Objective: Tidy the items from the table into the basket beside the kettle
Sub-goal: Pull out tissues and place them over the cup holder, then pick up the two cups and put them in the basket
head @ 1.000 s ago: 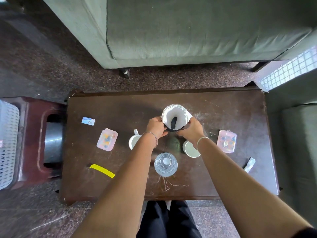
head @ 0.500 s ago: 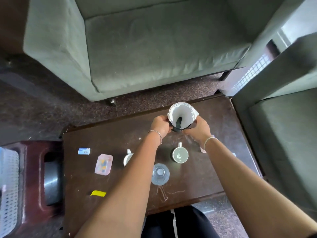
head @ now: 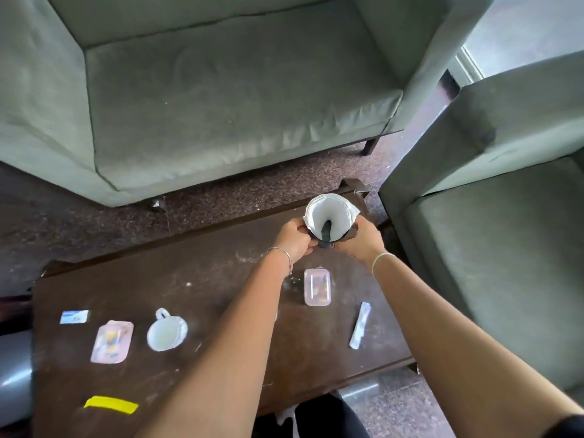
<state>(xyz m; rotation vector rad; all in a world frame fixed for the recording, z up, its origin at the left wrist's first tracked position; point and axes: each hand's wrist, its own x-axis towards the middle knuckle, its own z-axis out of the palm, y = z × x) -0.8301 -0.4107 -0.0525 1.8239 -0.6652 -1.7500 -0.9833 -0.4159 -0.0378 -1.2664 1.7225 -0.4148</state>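
While the left hand (head: 295, 237) and the right hand (head: 360, 240) each curl round a dark holder (head: 330, 216) lined with white paper at the tabletop's (head: 205, 279) far right corner, a white mug (head: 166, 331) sits toward the left edge and a pink lidded box (head: 317, 286) lies just nearer than the hands.

Bare tabletop (head: 189, 279) open between mug (head: 167, 330) and right box (head: 317, 286) — armchair (head: 474, 216) crowds right end, sofa (head: 221, 105) beyond far edge.

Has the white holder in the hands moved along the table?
Yes, rightwards. The white holder was left of the right-hand pink box; now it is by the far right corner of the table.
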